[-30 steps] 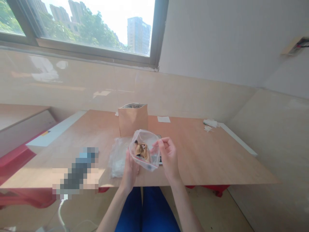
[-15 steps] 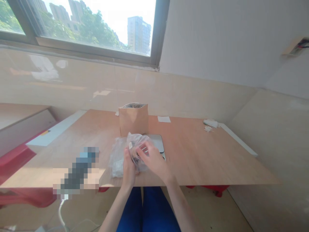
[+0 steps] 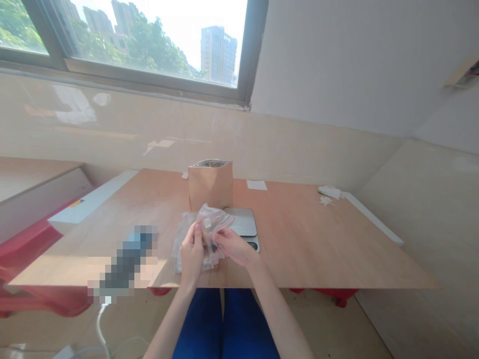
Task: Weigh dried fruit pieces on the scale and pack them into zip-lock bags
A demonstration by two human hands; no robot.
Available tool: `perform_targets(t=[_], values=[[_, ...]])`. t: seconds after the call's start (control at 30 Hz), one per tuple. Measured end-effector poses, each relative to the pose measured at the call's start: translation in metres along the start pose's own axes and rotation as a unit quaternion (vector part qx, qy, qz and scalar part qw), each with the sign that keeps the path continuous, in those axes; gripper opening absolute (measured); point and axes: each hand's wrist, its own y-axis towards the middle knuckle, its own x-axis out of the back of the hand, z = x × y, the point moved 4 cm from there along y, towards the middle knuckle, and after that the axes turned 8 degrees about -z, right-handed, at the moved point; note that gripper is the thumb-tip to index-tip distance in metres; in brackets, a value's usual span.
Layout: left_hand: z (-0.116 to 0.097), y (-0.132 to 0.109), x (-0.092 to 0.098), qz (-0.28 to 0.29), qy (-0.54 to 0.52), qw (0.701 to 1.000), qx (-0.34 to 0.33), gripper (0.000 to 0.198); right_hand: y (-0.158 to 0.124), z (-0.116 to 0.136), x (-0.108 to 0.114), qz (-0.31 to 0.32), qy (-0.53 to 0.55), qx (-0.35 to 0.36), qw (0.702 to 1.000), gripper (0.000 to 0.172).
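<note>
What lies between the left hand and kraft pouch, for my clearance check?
Head view: a crumpled clear plastic bag between the left hand and kraft pouch.

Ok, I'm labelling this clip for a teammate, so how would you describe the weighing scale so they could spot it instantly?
Start at the long wooden table below the window. Near the table's middle stands a kraft paper pouch, and just to its right lies a flat digital scale. Its silver top sets it apart, with its near edge just beyond the clear zip bag held in the person's left hand and right hand.

A kraft pouch [image 3: 210, 187] (foil-lined mouth) stands just beside a digital scale [image 3: 240, 222].
</note>
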Motion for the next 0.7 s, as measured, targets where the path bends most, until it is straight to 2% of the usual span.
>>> perform_targets(t=[0.03,0.17,0.3,0.43,0.5,0.63,0.7], values=[[-0.001,0.0,0.0,-0.001,0.012,1.0,-0.004,0.048,0.001,-0.005,-0.001,0.023,0.017,-0.025,0.999,0.031],[-0.005,0.003,0.001,0.001,0.053,0.998,-0.038,0.042,0.005,-0.016,0.002,-0.001,0.002,-0.032,0.999,0.033],[-0.014,0.009,0.008,-0.041,0.1,0.993,-0.054,0.041,0.005,-0.014,0.006,-0.01,0.045,-0.042,0.998,0.036],[-0.017,0.015,0.012,-0.048,0.096,0.994,-0.038,0.041,0.003,-0.001,0.012,-0.041,0.147,0.0,0.988,0.033],[-0.014,0.019,0.014,-0.07,0.111,0.99,-0.041,0.04,0.003,0.003,0.016,-0.064,0.184,0.017,0.981,0.03],[0.001,0.033,0.018,-0.135,0.215,0.966,-0.051,0.04,0.008,0.007,0.027,-0.118,0.235,0.041,0.964,0.029],[0.005,0.04,0.02,-0.157,0.257,0.95,-0.077,0.041,0.013,0.011,0.033,-0.13,0.237,0.058,0.961,0.029]])
